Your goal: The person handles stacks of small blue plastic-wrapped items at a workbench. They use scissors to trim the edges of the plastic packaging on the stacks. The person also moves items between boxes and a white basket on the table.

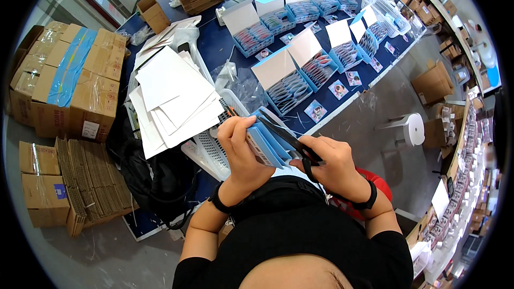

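Observation:
My left hand [242, 152] is closed around a light blue cardboard box [262, 143], held tilted in front of my waist. With my right hand [336, 165] I grip a pair of black scissors [292, 138]. Their blades lie across the top of the blue box, pointing up and to the left. I cannot tell whether the blades touch the cardboard. Just beyond my left hand is a white perforated basket [211, 147]. Several open blue display boxes [289, 91] filled with small packets stand in rows on the table, with picture cards [315, 111] lying before them.
White sheets [176, 96] are piled at the left of the dark blue table [214, 53]. A black bag [155, 176] lies beside them. Taped cartons [80, 80] and flattened cardboard [91, 179] stand left of the table. At the right are a white stool [409, 129] and loaded shelves.

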Action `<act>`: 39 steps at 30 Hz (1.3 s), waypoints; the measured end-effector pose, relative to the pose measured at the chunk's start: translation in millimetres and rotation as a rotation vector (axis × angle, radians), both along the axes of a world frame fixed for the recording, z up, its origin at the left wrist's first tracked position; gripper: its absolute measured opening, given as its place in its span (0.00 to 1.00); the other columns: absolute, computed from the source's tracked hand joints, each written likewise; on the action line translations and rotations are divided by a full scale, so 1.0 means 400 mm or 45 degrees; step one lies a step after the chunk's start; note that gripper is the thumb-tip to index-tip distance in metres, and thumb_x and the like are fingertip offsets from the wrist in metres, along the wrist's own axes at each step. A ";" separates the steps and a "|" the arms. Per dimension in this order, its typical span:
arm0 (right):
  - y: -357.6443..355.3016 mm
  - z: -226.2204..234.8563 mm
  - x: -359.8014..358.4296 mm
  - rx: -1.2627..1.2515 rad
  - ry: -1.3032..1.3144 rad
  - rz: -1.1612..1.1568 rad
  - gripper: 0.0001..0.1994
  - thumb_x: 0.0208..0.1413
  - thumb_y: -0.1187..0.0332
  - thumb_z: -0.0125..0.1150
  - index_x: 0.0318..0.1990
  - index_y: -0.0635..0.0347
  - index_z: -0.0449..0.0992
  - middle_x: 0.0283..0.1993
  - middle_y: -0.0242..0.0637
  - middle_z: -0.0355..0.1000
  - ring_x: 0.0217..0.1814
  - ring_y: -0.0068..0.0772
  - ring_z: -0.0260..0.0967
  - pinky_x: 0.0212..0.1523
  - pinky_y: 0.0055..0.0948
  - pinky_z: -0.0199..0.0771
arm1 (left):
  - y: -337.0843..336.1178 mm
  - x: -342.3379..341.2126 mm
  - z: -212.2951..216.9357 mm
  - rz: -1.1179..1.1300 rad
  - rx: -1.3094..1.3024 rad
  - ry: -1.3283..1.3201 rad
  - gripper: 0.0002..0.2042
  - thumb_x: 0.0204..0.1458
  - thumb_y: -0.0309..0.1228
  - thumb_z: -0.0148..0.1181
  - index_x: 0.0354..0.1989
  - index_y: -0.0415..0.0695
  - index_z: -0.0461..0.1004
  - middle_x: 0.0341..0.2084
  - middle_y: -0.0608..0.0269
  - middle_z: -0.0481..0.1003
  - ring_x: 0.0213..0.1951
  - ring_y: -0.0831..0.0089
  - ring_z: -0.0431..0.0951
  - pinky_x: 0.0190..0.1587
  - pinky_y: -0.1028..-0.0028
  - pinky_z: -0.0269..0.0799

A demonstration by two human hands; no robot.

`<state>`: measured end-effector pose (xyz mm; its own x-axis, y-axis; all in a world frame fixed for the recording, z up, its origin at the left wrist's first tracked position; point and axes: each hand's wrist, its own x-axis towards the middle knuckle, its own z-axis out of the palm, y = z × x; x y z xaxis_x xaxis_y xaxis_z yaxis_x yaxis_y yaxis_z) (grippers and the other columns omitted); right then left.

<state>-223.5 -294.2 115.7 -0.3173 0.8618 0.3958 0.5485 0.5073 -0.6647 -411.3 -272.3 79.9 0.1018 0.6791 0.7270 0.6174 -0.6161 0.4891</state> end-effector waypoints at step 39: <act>-0.101 -0.035 0.174 -0.341 0.101 -0.136 0.17 0.39 0.66 0.74 0.37 0.62 0.76 0.25 0.41 0.71 0.24 0.38 0.70 0.26 0.27 0.69 | 0.027 0.024 -0.019 -0.518 -0.305 0.027 0.35 0.31 0.30 0.71 0.51 0.39 0.62 0.43 0.51 0.61 0.47 0.53 0.64 0.52 0.61 0.61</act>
